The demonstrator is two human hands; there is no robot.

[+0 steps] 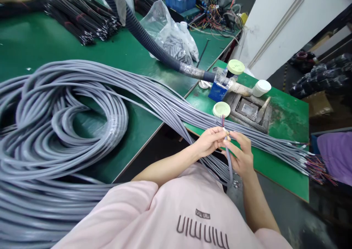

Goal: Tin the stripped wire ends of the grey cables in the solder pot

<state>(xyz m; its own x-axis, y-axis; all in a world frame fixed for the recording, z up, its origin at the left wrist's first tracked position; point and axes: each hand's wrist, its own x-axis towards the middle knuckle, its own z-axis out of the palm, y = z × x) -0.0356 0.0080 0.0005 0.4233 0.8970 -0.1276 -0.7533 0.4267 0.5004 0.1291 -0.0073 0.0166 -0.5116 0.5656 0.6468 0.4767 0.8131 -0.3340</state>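
Note:
Near the front edge of the green table, my left hand (pixel 212 141) pinches the end of a grey cable (pixel 229 161) just below its fanned thin coloured wires (pixel 223 121). My right hand (pixel 241 152) grips the same cable end from the other side, its fingertips almost touching those of my left. The cable hangs down from the fingers. Behind the hands a thick bundle of grey cables (pixel 176 108) crosses the table, ending at the right in stripped coloured wires (pixel 319 168). A pale green round dish (pixel 221 110) sits just beyond the wire tips.
Large grey cable coils (pixel 112 132) cover the left table. A soldering pot (pixel 249 110) in a worn frame stands behind the bundle, under a ribbed hose (pixel 154 45). Farther back are a plastic bag (pixel 172 40), black cable bundles (pixel 82 18) and a blue bin (pixel 180 2).

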